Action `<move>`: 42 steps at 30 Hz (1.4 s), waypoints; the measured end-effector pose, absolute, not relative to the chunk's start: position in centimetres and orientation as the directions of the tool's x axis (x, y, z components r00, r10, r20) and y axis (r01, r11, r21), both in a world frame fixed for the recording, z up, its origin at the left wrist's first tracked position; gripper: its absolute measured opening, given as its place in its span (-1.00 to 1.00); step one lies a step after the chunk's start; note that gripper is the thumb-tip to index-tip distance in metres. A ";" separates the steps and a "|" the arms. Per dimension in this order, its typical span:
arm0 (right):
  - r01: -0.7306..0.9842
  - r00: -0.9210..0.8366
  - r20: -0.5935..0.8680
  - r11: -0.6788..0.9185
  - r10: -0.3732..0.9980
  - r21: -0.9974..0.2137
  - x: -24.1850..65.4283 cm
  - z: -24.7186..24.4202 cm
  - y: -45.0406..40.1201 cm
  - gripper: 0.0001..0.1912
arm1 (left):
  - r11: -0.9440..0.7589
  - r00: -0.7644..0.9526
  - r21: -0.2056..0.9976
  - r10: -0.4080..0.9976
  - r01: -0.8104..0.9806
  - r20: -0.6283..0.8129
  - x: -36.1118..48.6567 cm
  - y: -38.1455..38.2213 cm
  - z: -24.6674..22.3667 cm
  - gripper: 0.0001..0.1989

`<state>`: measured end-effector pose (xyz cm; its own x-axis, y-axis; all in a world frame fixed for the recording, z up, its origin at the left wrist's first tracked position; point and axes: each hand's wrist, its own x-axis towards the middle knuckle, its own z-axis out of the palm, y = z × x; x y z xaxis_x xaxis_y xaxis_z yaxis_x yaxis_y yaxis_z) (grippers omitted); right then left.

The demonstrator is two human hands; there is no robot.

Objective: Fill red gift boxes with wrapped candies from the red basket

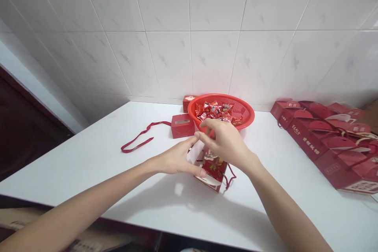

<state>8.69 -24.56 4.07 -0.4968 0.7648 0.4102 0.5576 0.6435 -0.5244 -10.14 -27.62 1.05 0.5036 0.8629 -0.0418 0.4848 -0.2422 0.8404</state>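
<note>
A small red paper gift box (pixel 214 167) stands on the white table with its top flaps apart and wrapped sweets inside. A dark red cord handle hangs at its right side. My left hand (pixel 177 159) is closed around the box's left side, thumb on the near edge, fingers at the far flap. Over the far part of the box hovers my right hand (pixel 226 139), fingers bent, with thumb and index finger apart and no item showing between them. Just beyond, a red plastic basket (pixel 249 120) holds several red-wrapped sweets (pixel 214 108).
Left of the basket sits a closed red box (pixel 180 126), a dark red ribbon (pixel 141 131) trailing from it. A smaller red box (pixel 186 104) is behind. Several red gift boxes (pixel 313 141) line the right side. A tiled wall (pixel 212 55) bounds the back.
</note>
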 end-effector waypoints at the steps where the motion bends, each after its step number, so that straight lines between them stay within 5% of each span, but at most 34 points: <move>1: 0.580 -0.508 0.397 0.645 0.764 -0.498 8.8 4.0 -24.5 -0.83 | -0.242 0.508 0.846 0.860 0.475 -0.039 -10.1 -27.7 1.1 -0.10; 8: 0.506 -0.457 0.510 0.685 0.729 -0.525 12.9 6.1 -24.7 -0.82 | -0.182 0.445 0.845 0.892 0.503 -0.073 -10.0 -28.1 1.2 0.08; 14: 0.493 -0.670 0.281 0.695 0.687 -0.523 16.8 3.8 -25.8 -0.71 | -0.187 0.424 0.815 0.902 0.549 -0.080 -10.1 -28.2 0.8 0.15; 19: 0.440 -0.698 0.242 0.670 0.674 -0.598 17.6 0.4 -26.5 -0.67 | -0.249 0.449 0.800 0.893 0.546 -0.029 -9.9 -28.5 0.6 0.18; 28: 0.516 -0.504 0.180 0.462 0.845 -0.722 15.5 -4.0 -25.7 -0.27 | -0.321 0.489 0.673 0.869 0.667 -0.070 -9.5 -28.7 0.3 -0.37; 38: 0.430 -0.424 0.198 0.388 0.884 -0.815 14.7 -5.1 -26.4 -0.16 | -0.291 0.424 0.627 0.903 0.723 -0.071 -9.6 -28.5 0.2 -0.28; 42: 0.395 -0.406 0.187 0.356 0.894 -0.847 14.6 -5.6 -26.4 -0.08 | -0.357 0.523 0.620 0.846 0.699 -0.103 -10.2 -28.3 0.9 -0.35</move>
<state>14.59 -26.40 -5.58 -0.4062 0.8945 0.1868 0.3946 0.3561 -0.8471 -10.24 -28.27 0.94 0.5231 0.8460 -0.1030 0.6991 -0.3568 0.6196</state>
